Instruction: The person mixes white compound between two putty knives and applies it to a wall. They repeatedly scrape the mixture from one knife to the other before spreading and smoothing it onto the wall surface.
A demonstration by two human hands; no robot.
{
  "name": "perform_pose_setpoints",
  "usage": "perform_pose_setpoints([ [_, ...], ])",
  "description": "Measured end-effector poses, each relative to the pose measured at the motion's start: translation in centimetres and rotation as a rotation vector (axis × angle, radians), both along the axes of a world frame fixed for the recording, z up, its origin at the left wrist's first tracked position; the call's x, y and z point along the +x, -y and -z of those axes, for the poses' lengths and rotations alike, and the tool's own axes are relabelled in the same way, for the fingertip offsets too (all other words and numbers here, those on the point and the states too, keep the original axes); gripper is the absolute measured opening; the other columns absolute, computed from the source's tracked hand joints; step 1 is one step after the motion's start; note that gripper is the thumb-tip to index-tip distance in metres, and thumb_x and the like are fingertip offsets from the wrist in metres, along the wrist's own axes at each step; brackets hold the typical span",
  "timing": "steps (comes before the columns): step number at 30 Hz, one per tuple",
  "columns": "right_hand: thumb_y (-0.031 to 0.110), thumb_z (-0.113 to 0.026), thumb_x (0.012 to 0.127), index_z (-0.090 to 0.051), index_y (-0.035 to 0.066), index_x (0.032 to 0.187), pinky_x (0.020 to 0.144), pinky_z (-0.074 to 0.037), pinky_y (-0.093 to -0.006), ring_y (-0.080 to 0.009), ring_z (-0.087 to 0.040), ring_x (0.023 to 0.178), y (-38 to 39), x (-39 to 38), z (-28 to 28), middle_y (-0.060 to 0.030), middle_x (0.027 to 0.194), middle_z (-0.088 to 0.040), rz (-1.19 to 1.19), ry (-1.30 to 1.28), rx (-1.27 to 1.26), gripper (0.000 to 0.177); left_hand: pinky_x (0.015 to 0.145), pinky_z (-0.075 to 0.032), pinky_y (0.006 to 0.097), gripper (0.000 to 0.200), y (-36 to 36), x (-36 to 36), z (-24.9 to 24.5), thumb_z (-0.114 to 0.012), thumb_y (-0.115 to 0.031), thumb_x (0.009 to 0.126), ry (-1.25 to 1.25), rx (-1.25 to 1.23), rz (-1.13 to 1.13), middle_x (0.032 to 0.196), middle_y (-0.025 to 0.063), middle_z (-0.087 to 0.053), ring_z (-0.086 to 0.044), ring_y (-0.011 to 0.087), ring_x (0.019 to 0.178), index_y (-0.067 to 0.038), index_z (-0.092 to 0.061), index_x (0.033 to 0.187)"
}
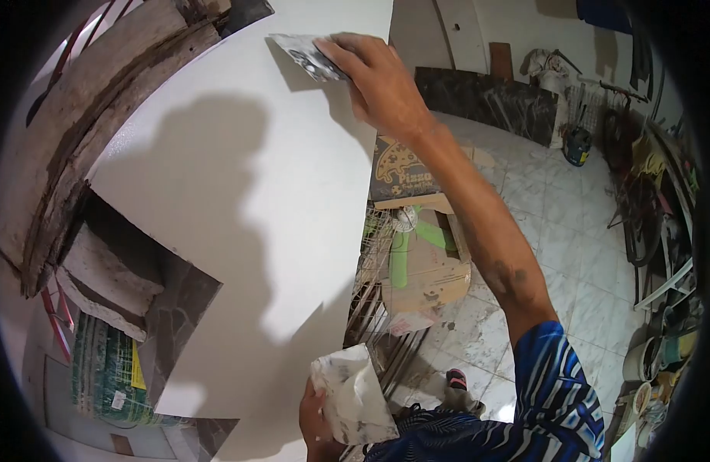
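Note:
My right hand (382,81) is closed on a putty knife (305,55), a thin grey blade smeared with dark and white stains. Its edge lies against the upper part of a large white panel (316,192), where the blade casts a small shadow. Low in the view, my left hand (315,416) grips a white, squarish putty holder (355,393) with grey stains and a whitish lump on it. The holder is close to the panel's lower right edge. Shadows of my head and arm fall across the panel's smooth face.
A pizza box (405,173) and a flattened cardboard piece (432,262) lie beyond the panel's right edge, beside a wire rack (370,246). Rough wooden boards (101,115) run along the left. A dark slab (486,100) leans at the back wall. Clutter lines the right side.

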State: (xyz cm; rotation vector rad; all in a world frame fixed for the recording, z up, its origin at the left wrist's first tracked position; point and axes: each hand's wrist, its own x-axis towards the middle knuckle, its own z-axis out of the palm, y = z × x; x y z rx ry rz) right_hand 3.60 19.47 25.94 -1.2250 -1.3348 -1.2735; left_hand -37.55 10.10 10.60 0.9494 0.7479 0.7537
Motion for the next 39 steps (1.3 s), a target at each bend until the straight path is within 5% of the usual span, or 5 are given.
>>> perform_pose_setpoints([
  [7, -0.006, -0.064, 0.072, -0.048, 0.011, 0.144, 0.102, -0.043, -0.0455, -0.0357, -0.051, 0.119, -2.0, -0.3, 1.4, -0.0143, 0.136, -0.052, -0.04, -0.017, -0.053, 0.075, 0.105, -0.046, 0.0415, 0.065, 0.5, 0.6, -0.2, -0.051, -0.031, 0.091, 0.017, 0.063, -0.007, 0.134, 0.0193, -0.056, -0.058, 0.0317, 0.122, 0.003, -0.038, 0.145],
  [19, 0.0, -0.068, 0.07, -0.047, 0.007, 0.144, 0.098, -0.041, -0.0497, -0.0338, -0.052, 0.117, 1.8, -6.3, 14.7, -0.0172, 0.134, -0.052, -0.161, 0.021, -0.31, 0.077, 0.102, -0.05, 0.0407, 0.056, -0.1, 2.2, 1.1, -0.048, -0.021, 0.091, 0.01, -0.031, 0.009, 0.131, 0.0191, -0.057, -0.06, 0.0295, 0.119, 0.004, -0.042, 0.141],
  [25, -0.001, -0.067, 0.075, -0.05, -0.002, 0.136, 0.097, -0.044, -0.0476, -0.0378, -0.053, 0.113, 2.4, -1.7, 8.5, -0.0208, 0.124, -0.054, -0.098, -0.38, -0.092, 0.064, 0.101, -0.05, 0.0413, 0.058, 1.4, 3.4, 0.3, -0.047, -0.023, 0.091, 0.003, -0.065, -0.013, 0.131, 0.02, -0.057, -0.06, 0.0298, 0.118, 0.005, -0.04, 0.141],
  [31, 0.002, -0.062, 0.082, -0.052, -0.01, 0.129, 0.092, -0.047, -0.0476, -0.0373, -0.054, 0.106, -2.2, 1.2, 4.4, -0.0227, 0.114, -0.054, 0.034, -0.469, -0.037, 0.05, 0.102, -0.048, 0.041, 0.06, 1.2, 2.8, 1.4, -0.049, -0.029, 0.092, -0.023, -0.008, -0.01, 0.134, 0.0195, -0.056, -0.059, 0.0308, 0.12, 0.002, -0.042, 0.143],
  [39, 0.003, -0.062, 0.076, -0.05, -0.012, 0.131, 0.088, -0.046, -0.0482, -0.0368, -0.053, 0.105, -0.5, -8.7, 8.0, -0.0214, 0.113, -0.054, -0.049, -0.183, -0.16, 0.058, 0.102, -0.048, 0.0408, 0.06, 1.2, 3.9, 0.1, -0.048, -0.026, 0.09, -0.035, -0.072, -0.032, 0.133, 0.0177, -0.056, -0.059, 0.0297, 0.119, 0.002, -0.042, 0.143],
])
